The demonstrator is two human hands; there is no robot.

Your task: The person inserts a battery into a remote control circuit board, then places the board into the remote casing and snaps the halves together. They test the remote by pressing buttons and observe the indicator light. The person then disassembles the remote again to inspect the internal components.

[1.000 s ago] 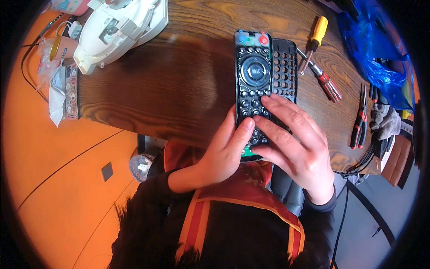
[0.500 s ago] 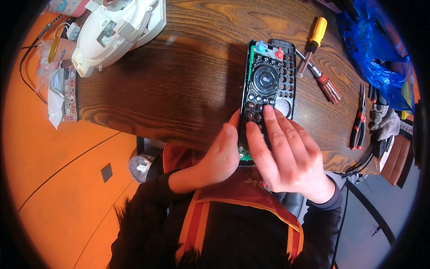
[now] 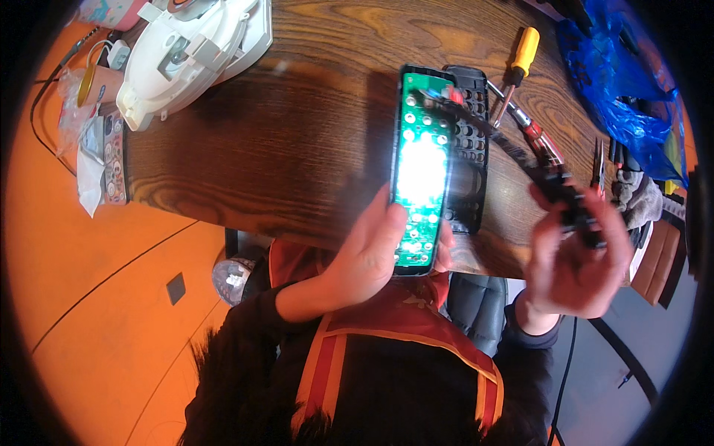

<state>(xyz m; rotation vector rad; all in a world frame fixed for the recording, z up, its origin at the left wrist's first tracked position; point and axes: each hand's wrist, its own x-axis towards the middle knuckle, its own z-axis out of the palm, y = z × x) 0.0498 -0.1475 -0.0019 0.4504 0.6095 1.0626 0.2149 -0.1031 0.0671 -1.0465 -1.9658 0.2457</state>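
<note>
My left hand [image 3: 368,249] is closed around the lower part of an opened remote control, whose green circuit board [image 3: 422,223] faces up in a black case. White glare covers the board's middle. The black rubber keypad [image 3: 515,151], with coloured buttons at its far end, is lifted off the board and stretches diagonally to the right. Its near end is pinched by my right hand [image 3: 573,275], smeared by motion. Under and beside the remote's right side lies a black cover with button holes [image 3: 468,193], flat on the table.
A yellow-handled screwdriver [image 3: 526,52] and a red-handled one [image 3: 547,145] lie right of the cover. Pliers [image 3: 599,167] and a blue plastic bag [image 3: 613,82] are farther right. A white plastic housing [image 3: 193,63] stands at the far left of the wooden table [image 3: 245,163].
My right hand has peeled the keypad off the circuit board and swung right with it, baring the green board. My left hand has kept its hold on the remote.
</note>
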